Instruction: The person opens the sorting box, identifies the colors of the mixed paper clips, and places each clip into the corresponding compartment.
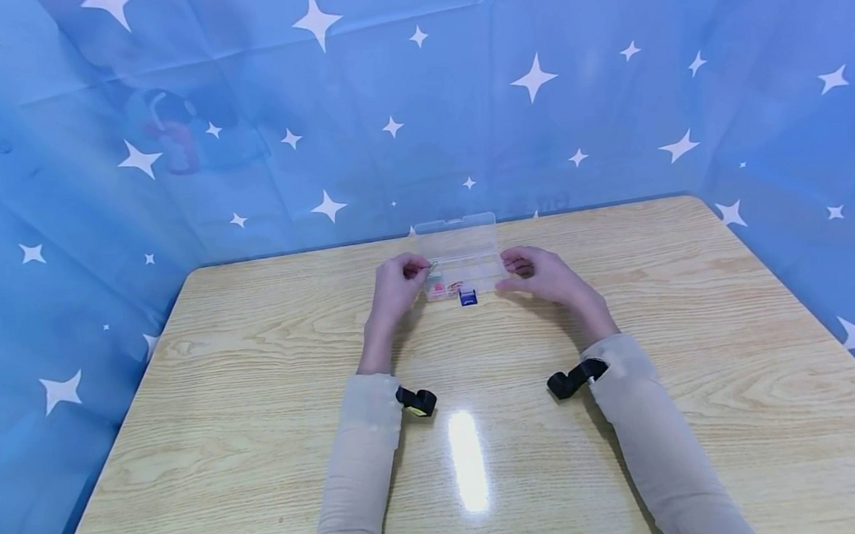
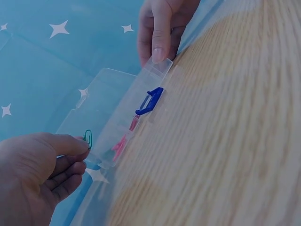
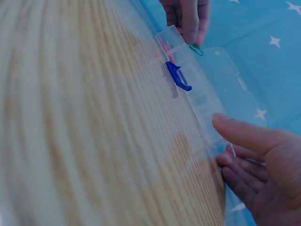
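Note:
A clear plastic compartment box (image 1: 482, 273) stands near the table's far edge, its see-through lid (image 1: 457, 237) raised at the back. At the box's left end, my left hand (image 1: 396, 286) pinches a green paper clip (image 2: 89, 138) between thumb and fingers, above the left compartments. My right hand (image 1: 545, 277) holds the right end of the box, thumb (image 3: 230, 127) at its front corner and fingers around the end. On the box's front is a blue plastic clasp (image 2: 150, 101). Small pink and red pieces (image 2: 119, 148) show through the left part; their kind is unclear.
The box rests on a wood-grain table (image 1: 261, 444). Close behind the table's far edge hangs a blue curtain (image 1: 432, 118) with white stars. Black wrist straps with cameras (image 1: 418, 402) sit on both sleeves. A bright light reflection (image 1: 468, 463) lies on the tabletop.

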`<state>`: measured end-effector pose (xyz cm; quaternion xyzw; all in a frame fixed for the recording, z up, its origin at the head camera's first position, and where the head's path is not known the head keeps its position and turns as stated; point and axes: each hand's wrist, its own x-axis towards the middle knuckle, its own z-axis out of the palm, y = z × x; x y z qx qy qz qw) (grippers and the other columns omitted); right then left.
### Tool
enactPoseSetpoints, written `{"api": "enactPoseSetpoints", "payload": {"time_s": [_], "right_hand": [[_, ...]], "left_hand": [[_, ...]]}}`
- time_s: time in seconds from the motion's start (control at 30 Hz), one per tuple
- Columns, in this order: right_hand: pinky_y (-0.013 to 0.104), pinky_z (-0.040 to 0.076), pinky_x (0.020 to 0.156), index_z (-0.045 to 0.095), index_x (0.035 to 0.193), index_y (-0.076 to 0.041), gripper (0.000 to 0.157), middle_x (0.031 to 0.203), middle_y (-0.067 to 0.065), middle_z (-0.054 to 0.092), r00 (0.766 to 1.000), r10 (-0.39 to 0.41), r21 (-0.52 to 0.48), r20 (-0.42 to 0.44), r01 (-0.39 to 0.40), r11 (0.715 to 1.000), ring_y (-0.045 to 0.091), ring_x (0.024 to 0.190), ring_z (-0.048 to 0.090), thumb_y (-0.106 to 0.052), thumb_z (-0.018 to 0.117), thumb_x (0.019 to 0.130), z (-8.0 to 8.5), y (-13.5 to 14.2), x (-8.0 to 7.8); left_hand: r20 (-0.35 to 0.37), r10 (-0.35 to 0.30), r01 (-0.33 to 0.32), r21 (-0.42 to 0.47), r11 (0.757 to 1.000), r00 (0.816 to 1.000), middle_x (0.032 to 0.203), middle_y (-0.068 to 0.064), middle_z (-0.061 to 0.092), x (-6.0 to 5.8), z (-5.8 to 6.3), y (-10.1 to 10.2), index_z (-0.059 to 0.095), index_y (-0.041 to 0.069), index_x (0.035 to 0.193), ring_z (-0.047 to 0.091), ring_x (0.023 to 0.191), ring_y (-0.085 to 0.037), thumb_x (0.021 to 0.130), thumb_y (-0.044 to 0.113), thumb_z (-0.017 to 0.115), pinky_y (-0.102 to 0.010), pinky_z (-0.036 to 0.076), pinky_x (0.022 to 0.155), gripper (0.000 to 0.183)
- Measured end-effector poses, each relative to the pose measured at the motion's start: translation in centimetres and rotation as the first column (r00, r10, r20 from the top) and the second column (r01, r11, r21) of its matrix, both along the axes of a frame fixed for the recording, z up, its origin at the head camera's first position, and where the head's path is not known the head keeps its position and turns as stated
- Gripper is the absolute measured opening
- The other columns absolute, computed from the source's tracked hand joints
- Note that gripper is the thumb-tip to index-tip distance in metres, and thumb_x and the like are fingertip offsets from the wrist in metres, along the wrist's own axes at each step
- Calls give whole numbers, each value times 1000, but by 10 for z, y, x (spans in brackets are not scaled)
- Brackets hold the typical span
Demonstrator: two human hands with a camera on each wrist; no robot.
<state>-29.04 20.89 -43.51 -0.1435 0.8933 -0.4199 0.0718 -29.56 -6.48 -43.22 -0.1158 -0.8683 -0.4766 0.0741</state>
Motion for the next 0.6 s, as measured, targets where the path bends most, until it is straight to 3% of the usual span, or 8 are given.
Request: {"api": "enactPoseSetpoints", "payload": {"time_s": [0.6], "right_hand": [[38, 38, 97, 45, 131, -5, 71, 119, 8, 53, 1000, 10, 2, -7, -10, 1000, 22, 110, 49, -39, 73, 75, -2, -1, 1]], "left_hand": [[47, -42, 41, 28, 999, 998, 92, -3, 63, 3, 1, -5, 66, 2, 101, 57, 83, -14, 86, 11, 63, -26, 48, 75, 17]]}}
